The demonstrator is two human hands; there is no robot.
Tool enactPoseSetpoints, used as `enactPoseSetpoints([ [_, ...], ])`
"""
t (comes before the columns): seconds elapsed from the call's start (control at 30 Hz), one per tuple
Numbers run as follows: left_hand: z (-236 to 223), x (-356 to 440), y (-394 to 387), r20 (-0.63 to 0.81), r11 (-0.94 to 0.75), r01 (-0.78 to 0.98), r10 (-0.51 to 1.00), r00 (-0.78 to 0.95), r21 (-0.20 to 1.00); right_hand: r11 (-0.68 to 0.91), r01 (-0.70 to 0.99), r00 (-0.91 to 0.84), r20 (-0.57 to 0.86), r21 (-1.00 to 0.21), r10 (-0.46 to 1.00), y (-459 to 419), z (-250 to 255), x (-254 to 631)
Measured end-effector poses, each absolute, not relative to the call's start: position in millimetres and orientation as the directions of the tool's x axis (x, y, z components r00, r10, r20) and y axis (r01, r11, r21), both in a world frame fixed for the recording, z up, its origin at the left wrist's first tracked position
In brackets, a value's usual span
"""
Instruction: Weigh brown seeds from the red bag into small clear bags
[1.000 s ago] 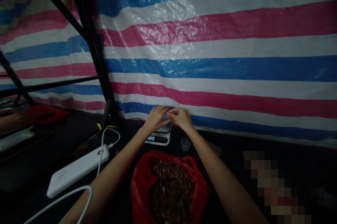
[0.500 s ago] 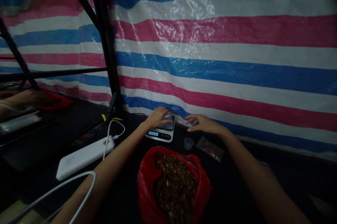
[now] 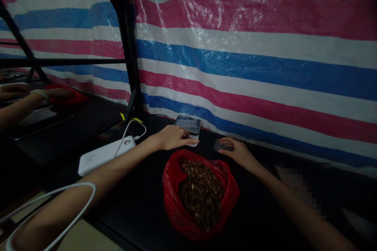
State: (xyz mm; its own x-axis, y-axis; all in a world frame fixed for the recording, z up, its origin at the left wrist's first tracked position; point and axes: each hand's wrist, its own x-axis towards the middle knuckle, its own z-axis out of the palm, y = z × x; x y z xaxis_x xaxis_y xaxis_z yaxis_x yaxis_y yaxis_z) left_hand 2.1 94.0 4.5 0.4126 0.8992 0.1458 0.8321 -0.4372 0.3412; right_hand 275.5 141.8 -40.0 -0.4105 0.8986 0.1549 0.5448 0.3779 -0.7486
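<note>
My left hand (image 3: 172, 138) lies flat on the near edge of a small digital scale (image 3: 188, 124), its fingers stretched over the display end, holding nothing. My right hand (image 3: 238, 152) is closed around a small clear plastic cup (image 3: 221, 145) on the black table, just right of the scale. Between my forearms sits an open red plastic bag (image 3: 176, 207) full of brown seeds (image 3: 202, 190). The dim light hides whether anything lies on the scale's top.
A white power bank (image 3: 106, 154) with a white cable (image 3: 129, 127) lies left of the scale. A black metal post (image 3: 126, 43) stands behind it, before a striped tarp wall (image 3: 250, 46). Another person's arm (image 3: 14, 105) and a red bag (image 3: 66, 96) are at far left.
My left hand slid from the scale's top to its front edge. My right hand left the scale, moved right and closed on the clear cup. The view tilted down and closer.
</note>
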Motion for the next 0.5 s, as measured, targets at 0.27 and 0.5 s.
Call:
enactPoseSetpoints([
  [0.27,-23.9,-18.6,49.1,0.020,-0.298,0.743,0.933,0.358,0.600,0.755,0.587,-0.744,0.173,-0.292,0.645,41.5,26.6,270.5],
  [0.5,2.7,-4.7,-7.5,0.377,-0.676,0.689,0.729,0.572,0.262,0.795,0.546,-0.838,0.157,0.265,0.523,11.3,0.5,262.0],
])
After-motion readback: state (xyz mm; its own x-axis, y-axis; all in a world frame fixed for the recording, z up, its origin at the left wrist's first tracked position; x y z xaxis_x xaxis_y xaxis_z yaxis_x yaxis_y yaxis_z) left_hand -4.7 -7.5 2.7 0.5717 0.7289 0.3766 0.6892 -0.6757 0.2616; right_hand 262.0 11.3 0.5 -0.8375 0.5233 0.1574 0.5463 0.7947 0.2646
